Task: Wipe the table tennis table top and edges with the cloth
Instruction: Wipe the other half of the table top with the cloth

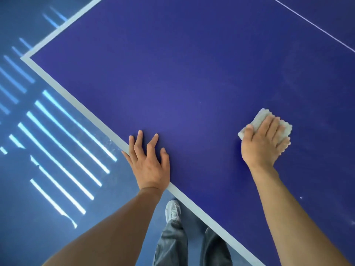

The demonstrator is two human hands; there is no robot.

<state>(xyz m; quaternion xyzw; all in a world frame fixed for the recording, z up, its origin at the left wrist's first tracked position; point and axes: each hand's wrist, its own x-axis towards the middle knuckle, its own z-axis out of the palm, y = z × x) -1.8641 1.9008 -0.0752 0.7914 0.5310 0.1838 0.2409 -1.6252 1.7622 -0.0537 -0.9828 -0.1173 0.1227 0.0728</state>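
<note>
Left hand (148,162) lies flat on the table tennis table (182,73) with its fingers spread apart, holding nothing, the heel of the palm across the pale border stripe (76,104) at the near edge and the fingertips on the blue playing surface. To its left, beyond the table's corner, the blue floor (28,189) shows bright slatted bars of light, and below the edge a grey sneaker (172,210) and dark trouser legs (172,244) stand close to the table. Further right, well apart from the bracing hand, the right hand (263,143) is pressed palm-down on a folded pale cloth (261,117), fingers together over it and thumb against its left side; the cloth sits on the table top, inboard of the edge. Faint dusty smears show further right and toward the far white centre line (311,24), so much of the surface looks unwiped, and the edges appear untouched. Likely trouble from here: the small wad could unfold or slip from under the flat palm on a fast stroke, since it is pinned rather than gripped. The bracing palm may also leave prints on the stripe, and strokes that stop short of the edge would leave a dusty margin.
</note>
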